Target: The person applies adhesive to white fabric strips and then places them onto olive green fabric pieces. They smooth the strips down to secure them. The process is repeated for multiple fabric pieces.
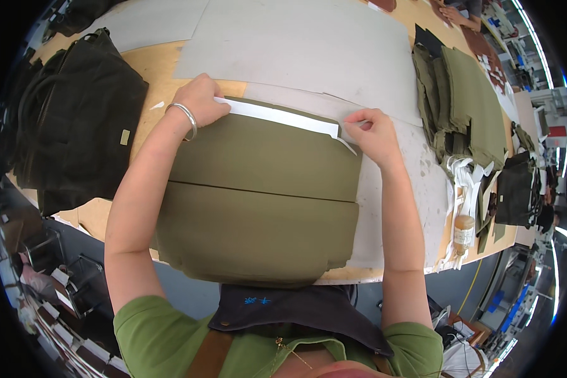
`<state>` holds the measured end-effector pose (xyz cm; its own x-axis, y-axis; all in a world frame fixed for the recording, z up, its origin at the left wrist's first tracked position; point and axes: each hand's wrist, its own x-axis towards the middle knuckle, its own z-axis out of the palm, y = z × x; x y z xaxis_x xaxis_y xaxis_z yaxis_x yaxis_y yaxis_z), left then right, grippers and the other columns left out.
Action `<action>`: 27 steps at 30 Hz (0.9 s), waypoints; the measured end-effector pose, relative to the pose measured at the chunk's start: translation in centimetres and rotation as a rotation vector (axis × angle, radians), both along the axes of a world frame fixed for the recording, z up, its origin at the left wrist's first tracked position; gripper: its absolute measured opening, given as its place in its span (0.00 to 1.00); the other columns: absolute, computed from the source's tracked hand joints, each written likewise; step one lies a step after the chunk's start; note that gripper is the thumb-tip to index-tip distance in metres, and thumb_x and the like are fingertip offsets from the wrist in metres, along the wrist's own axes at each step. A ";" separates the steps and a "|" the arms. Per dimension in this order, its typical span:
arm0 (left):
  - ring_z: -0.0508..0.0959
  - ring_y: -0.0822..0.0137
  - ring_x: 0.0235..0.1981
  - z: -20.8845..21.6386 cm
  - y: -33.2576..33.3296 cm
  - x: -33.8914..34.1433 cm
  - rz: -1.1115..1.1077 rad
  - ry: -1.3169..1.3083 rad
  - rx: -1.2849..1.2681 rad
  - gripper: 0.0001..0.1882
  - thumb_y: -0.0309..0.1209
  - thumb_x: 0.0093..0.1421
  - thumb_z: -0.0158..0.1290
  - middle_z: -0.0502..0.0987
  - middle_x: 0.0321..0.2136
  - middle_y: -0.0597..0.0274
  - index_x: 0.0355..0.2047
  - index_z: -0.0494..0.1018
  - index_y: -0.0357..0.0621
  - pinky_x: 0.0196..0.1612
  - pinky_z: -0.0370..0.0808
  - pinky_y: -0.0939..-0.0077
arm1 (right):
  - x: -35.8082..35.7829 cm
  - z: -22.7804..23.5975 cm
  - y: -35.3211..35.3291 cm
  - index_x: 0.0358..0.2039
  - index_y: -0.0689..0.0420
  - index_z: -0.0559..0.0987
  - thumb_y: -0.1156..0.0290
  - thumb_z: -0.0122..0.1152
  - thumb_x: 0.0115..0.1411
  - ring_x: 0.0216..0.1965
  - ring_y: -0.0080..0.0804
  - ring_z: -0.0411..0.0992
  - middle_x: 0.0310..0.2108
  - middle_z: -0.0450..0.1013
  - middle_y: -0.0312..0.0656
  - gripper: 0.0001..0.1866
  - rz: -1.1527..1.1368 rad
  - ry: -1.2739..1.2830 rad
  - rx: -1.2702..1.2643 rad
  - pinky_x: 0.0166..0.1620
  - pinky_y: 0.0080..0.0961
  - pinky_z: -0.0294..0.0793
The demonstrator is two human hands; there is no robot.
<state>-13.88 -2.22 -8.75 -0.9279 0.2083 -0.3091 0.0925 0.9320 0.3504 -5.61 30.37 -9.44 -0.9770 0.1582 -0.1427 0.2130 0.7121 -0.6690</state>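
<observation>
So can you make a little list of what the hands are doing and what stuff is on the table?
left hand: presses the left end of a white strip
right hand: pinches the strip's right end
white strip: lies along the top edge of the olive fabric piece
olive fabric piece: flat on the table, over a grey sheet
left side: dark bag
right side: stack of olive fabric, small bottle

Sewing workshop: long worktable (296, 44), stacked olive fabric pieces (466, 101), finished dark bags (75, 120).
</observation>
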 end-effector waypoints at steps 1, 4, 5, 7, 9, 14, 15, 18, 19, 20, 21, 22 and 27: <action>0.77 0.51 0.43 0.1 0.1 0.0 0.000 -0.009 -0.002 0.16 0.35 0.46 0.56 0.74 0.44 0.50 0.32 0.78 0.36 0.47 0.74 0.65 | 0.0 0.0 -0.4 0.29 0.53 0.83 0.65 0.63 0.47 0.33 0.30 0.72 0.38 0.73 0.41 0.09 -0.006 -0.027 0.022 0.39 0.28 0.73; 0.76 0.51 0.40 0.1 0.0 -0.1 0.005 0.004 0.023 0.16 0.36 0.45 0.57 0.75 0.40 0.48 0.29 0.78 0.34 0.45 0.74 0.65 | -0.1 0.0 -1.2 0.27 0.53 0.84 0.65 0.63 0.48 0.34 0.30 0.73 0.37 0.75 0.40 0.08 -0.023 -0.104 0.066 0.39 0.28 0.74; 0.76 0.51 0.39 -0.5 -0.3 -0.1 0.008 0.036 0.050 0.16 0.37 0.45 0.58 0.75 0.38 0.46 0.27 0.77 0.33 0.44 0.73 0.66 | -0.1 0.0 -1.3 0.27 0.53 0.84 0.65 0.63 0.48 0.34 0.30 0.74 0.36 0.76 0.39 0.08 -0.028 -0.128 0.066 0.39 0.28 0.74; 0.76 0.51 0.37 -0.8 -0.6 -0.1 0.000 0.068 0.073 0.17 0.38 0.44 0.59 0.75 0.35 0.45 0.24 0.76 0.32 0.43 0.73 0.66 | -0.2 0.0 -1.4 0.28 0.54 0.84 0.65 0.62 0.48 0.34 0.30 0.75 0.36 0.77 0.38 0.09 -0.040 -0.152 0.061 0.38 0.28 0.74; 0.76 0.51 0.37 -0.8 -0.5 -0.3 -0.021 0.067 0.064 0.17 0.38 0.44 0.59 0.75 0.36 0.45 0.25 0.76 0.33 0.43 0.73 0.66 | -0.1 0.0 -1.4 0.28 0.54 0.84 0.65 0.62 0.48 0.35 0.30 0.75 0.35 0.77 0.38 0.09 -0.051 -0.151 0.049 0.39 0.29 0.74; 0.76 0.51 0.38 -0.5 -0.2 -0.5 0.013 -0.041 0.015 0.18 0.38 0.44 0.59 0.75 0.37 0.45 0.27 0.77 0.34 0.44 0.73 0.66 | -0.5 0.3 -1.0 0.29 0.54 0.83 0.66 0.62 0.49 0.37 0.35 0.75 0.37 0.76 0.42 0.09 -0.005 -0.146 0.086 0.40 0.31 0.74; 0.76 0.51 0.39 -0.5 -0.3 -0.3 0.021 -0.028 0.034 0.18 0.38 0.44 0.59 0.75 0.38 0.45 0.28 0.77 0.34 0.44 0.74 0.67 | -0.6 0.5 -1.3 0.31 0.54 0.83 0.67 0.61 0.49 0.38 0.36 0.75 0.38 0.76 0.43 0.09 0.004 -0.156 0.099 0.41 0.31 0.74; 0.76 0.51 0.40 0.0 -0.2 -0.2 0.021 -0.057 0.022 0.19 0.39 0.45 0.58 0.75 0.39 0.45 0.30 0.77 0.33 0.45 0.74 0.67 | -0.8 0.8 -3.5 0.41 0.54 0.80 0.68 0.60 0.52 0.45 0.41 0.72 0.45 0.73 0.46 0.14 0.187 0.262 0.176 0.47 0.33 0.72; 0.76 0.51 0.40 0.2 -0.2 -0.1 0.030 -0.057 0.021 0.19 0.39 0.45 0.58 0.75 0.39 0.45 0.31 0.77 0.34 0.45 0.74 0.67 | -0.8 1.0 -5.1 0.45 0.55 0.77 0.69 0.61 0.53 0.48 0.43 0.70 0.49 0.71 0.46 0.17 0.268 0.373 0.175 0.50 0.34 0.70; 0.76 0.50 0.40 0.2 -0.2 0.0 0.039 -0.058 0.021 0.19 0.39 0.45 0.58 0.75 0.39 0.45 0.31 0.77 0.34 0.44 0.74 0.67 | -0.7 1.1 -7.3 0.50 0.56 0.73 0.70 0.61 0.54 0.51 0.45 0.68 0.52 0.69 0.46 0.21 0.349 0.484 0.175 0.52 0.36 0.69; 0.76 0.50 0.40 0.3 -0.2 0.1 0.050 -0.060 0.021 0.19 0.39 0.46 0.58 0.75 0.39 0.46 0.31 0.77 0.34 0.44 0.74 0.67 | -0.6 0.9 -9.3 0.54 0.57 0.70 0.64 0.59 0.56 0.55 0.44 0.65 0.56 0.66 0.46 0.25 0.430 0.511 0.181 0.56 0.39 0.65; 0.76 0.52 0.41 0.7 0.3 0.2 0.058 -0.075 -0.023 0.19 0.39 0.45 0.59 0.75 0.40 0.47 0.31 0.78 0.36 0.46 0.73 0.67 | -0.7 0.7 -10.8 0.59 0.57 0.66 0.59 0.58 0.59 0.60 0.43 0.61 0.60 0.63 0.45 0.29 0.508 0.538 0.192 0.61 0.42 0.61; 0.75 0.61 0.44 3.4 0.0 2.3 0.121 0.150 -0.220 0.15 0.37 0.47 0.60 0.76 0.39 0.56 0.34 0.80 0.44 0.51 0.63 0.64 | -0.2 -3.1 -12.2 0.67 0.55 0.53 0.41 0.40 0.64 0.70 0.34 0.43 0.69 0.49 0.37 0.40 0.708 0.321 0.511 0.69 0.49 0.36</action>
